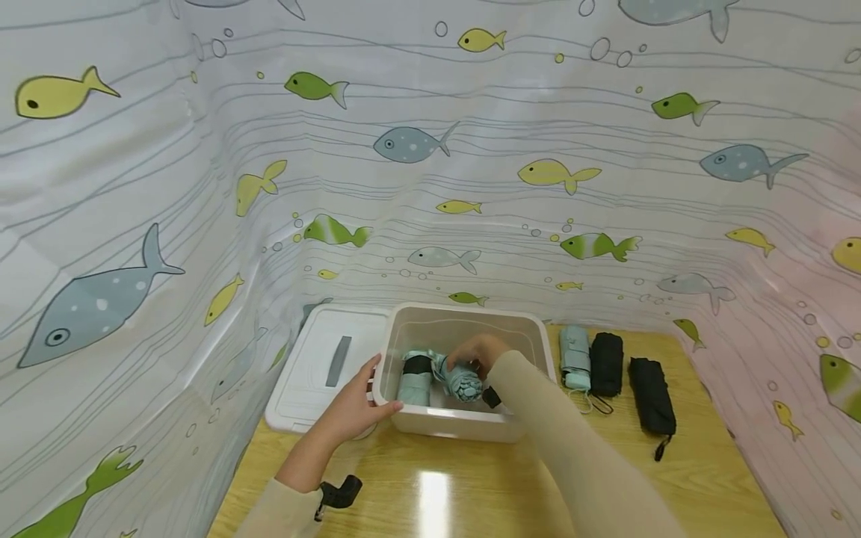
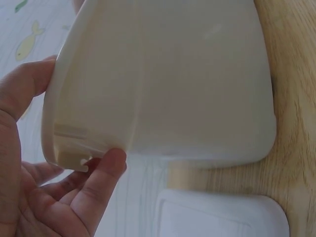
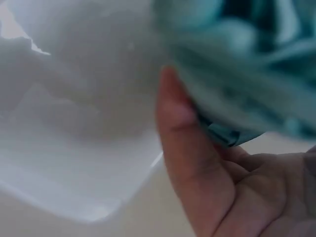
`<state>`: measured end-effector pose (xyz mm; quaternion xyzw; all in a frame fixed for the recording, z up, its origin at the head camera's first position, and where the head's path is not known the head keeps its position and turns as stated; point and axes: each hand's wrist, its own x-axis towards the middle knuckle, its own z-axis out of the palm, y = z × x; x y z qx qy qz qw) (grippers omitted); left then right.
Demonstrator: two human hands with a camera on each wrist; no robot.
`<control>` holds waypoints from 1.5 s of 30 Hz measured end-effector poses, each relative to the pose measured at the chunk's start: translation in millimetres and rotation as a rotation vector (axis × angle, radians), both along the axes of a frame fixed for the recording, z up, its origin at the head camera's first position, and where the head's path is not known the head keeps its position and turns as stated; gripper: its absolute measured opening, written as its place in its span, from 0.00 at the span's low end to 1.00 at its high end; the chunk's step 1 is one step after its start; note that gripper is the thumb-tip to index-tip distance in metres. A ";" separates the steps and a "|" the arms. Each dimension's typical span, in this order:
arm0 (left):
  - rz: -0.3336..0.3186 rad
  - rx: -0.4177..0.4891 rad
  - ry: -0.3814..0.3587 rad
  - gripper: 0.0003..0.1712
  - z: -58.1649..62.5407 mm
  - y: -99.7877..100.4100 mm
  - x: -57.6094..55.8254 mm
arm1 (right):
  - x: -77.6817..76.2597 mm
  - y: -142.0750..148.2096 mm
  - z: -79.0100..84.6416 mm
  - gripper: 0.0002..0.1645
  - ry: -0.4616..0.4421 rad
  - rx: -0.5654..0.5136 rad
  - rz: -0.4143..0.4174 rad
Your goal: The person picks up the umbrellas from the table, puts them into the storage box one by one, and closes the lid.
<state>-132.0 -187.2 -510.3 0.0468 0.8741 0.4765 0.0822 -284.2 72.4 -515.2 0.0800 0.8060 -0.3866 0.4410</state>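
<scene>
A strip of glossy wood-grained table (image 1: 377, 486) ran along the near wall of one smooth plastic box (image 1: 464, 426). The left hand (image 1: 356, 407) gripped its rim by the near left corner. Inside, the right hand (image 1: 479, 353) held a bunched green umbrella (image 1: 466, 384), just right of a second rolled umbrella (image 1: 415, 390). One flat lid (image 1: 303, 388) lay left; three fabric umbrellas lay right, one green umbrella (image 1: 575, 351) and two black umbrellas (image 1: 607, 366), a gap separating the black pair. Beyond hung a fish-printed sheet (image 1: 417, 187).

The left hand (image 1: 353, 400) grips the white bin (image 1: 457, 424) near nine o'clock, the right hand (image 1: 479, 350) holds a rolled teal umbrella (image 1: 466, 383) inside, and three umbrellas (image 1: 608, 362) lie on the table (image 1: 377, 486) at the bin's three o'clock.
</scene>
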 end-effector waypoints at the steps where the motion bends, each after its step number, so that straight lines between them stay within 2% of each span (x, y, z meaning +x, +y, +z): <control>1: 0.000 0.005 -0.009 0.61 -0.1 0.2 -0.2 | -0.2 -1.5 -0.5 0.33 0.010 0.028 0.036; 4: -0.002 0.011 -0.006 0.61 -1.4 0.3 -0.6 | -2.0 -5.9 -1.7 0.30 0.021 0.077 0.097; 7: 0.006 0.004 -0.003 0.61 -1.9 -0.3 -1.3 | -4.1 -9.8 -3.3 0.31 0.035 0.085 0.103; 15: 0.010 0.015 -0.007 0.60 -1.6 -0.4 -2.0 | -7.4 -6.6 -19.0 0.31 0.122 0.087 0.088; 20: 0.015 0.026 -0.009 0.61 -1.2 0.1 -0.2 | -3.9 -7.7 -28.3 0.28 0.121 0.040 0.010; 22: 0.018 0.026 -0.005 0.61 -1.2 -0.2 -0.2 | -3.1 -10.3 -31.7 0.30 0.124 0.047 0.005; 27: 0.013 0.028 -0.004 0.62 -2.3 -0.2 -1.9 | -2.5 -14.4 -35.8 0.39 0.134 0.112 0.070; 32: 0.013 0.020 -0.007 0.62 -2.0 0.2 -2.7 | -10.2 -17.9 -49.4 0.35 0.154 0.157 0.059; 35: 0.015 0.023 -0.007 0.62 -1.0 0.3 -2.7 | -17.0 -17.8 -60.7 0.37 0.161 0.165 0.090; 40: 0.013 0.034 -0.005 0.61 -0.6 0.4 -2.0 | -12.5 -14.6 -55.4 0.41 0.141 0.108 0.095; 45: 0.011 0.040 -0.003 0.61 -1.4 0.4 -1.8 | -2.1 -14.9 -44.0 0.34 0.132 0.071 0.067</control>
